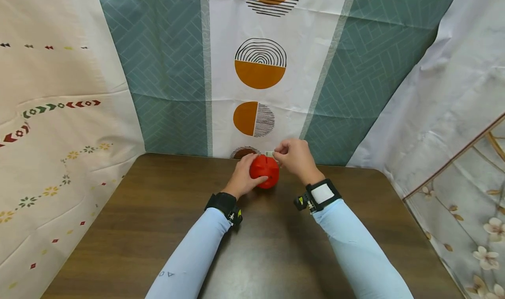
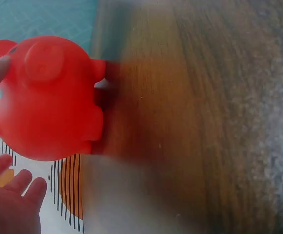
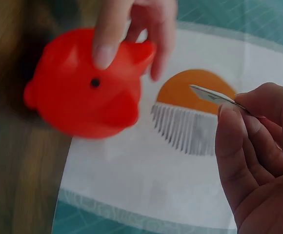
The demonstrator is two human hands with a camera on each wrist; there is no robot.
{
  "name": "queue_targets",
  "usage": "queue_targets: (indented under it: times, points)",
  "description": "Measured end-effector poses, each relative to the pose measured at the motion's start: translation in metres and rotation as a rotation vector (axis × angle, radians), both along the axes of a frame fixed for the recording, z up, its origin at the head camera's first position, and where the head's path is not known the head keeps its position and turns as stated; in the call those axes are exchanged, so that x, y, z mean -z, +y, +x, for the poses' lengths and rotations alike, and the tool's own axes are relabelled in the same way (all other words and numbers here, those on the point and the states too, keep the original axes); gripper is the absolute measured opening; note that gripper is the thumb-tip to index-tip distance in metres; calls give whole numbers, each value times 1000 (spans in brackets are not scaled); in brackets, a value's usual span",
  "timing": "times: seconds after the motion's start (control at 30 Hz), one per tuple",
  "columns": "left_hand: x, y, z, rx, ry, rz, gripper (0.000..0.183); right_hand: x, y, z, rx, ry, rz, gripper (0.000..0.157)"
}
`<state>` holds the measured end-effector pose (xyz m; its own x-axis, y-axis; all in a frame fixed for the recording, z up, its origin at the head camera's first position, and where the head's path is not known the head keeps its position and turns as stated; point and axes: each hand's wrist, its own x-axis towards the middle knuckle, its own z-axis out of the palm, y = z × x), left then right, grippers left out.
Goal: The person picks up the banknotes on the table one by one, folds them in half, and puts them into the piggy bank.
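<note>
A round red piggy bank [image 1: 264,172] stands at the far edge of the wooden table. My left hand [image 1: 240,176] grips it from the left side, with the thumb laid across it. In the right wrist view the piggy bank [image 3: 78,92] shows a black eye, ears and part of the left hand [image 3: 141,29] on top. My right hand [image 1: 297,158] pinches a small pale folded banknote [image 3: 214,95] between thumb and finger. The banknote [image 1: 269,154] is held close to the top of the piggy bank, and the head view does not show whether they touch.
The brown wooden table [image 1: 173,229] ends against a teal and white curtain [image 1: 169,71] with orange circles. Patterned cloths hang at the left [image 1: 59,137] and right [image 1: 446,115]. Both wrists wear black straps with small cameras.
</note>
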<state>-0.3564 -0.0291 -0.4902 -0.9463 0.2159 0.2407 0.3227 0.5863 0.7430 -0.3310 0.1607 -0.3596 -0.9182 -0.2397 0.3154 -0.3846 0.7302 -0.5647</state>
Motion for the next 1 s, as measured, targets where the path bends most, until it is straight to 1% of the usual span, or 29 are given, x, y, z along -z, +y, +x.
queue_targets:
  times: [0.07, 0.2, 0.37, 0.47, 0.7, 0.77, 0.83, 1.0]
  points:
    - [-2, 0, 0, 5, -3, -3, 83, 1, -2, -8, 3, -35, 28, 12]
    - [-6, 0, 0, 40, -15, -4, 79, 4, -6, -21, 2, -102, 55, 13]
    - [-7, 0, 1, 60, -8, -5, 76, 6, -12, -32, 13, -124, 98, 14]
    - [-7, 0, 1, 61, -5, 2, 75, 7, -16, -35, 26, -131, 125, 17]
    - [-8, 1, 2, 70, -28, 12, 76, 8, -24, -36, 106, -209, 147, 20]
    - [-8, 2, 2, 73, -33, 14, 77, 7, -26, -36, 119, -214, 161, 20]
    - [-8, 2, 1, 75, -32, 11, 76, 7, -29, -37, 125, -221, 175, 20]
    - [-8, 1, 1, 74, -30, -3, 77, 11, -34, -42, 113, -194, 252, 17]
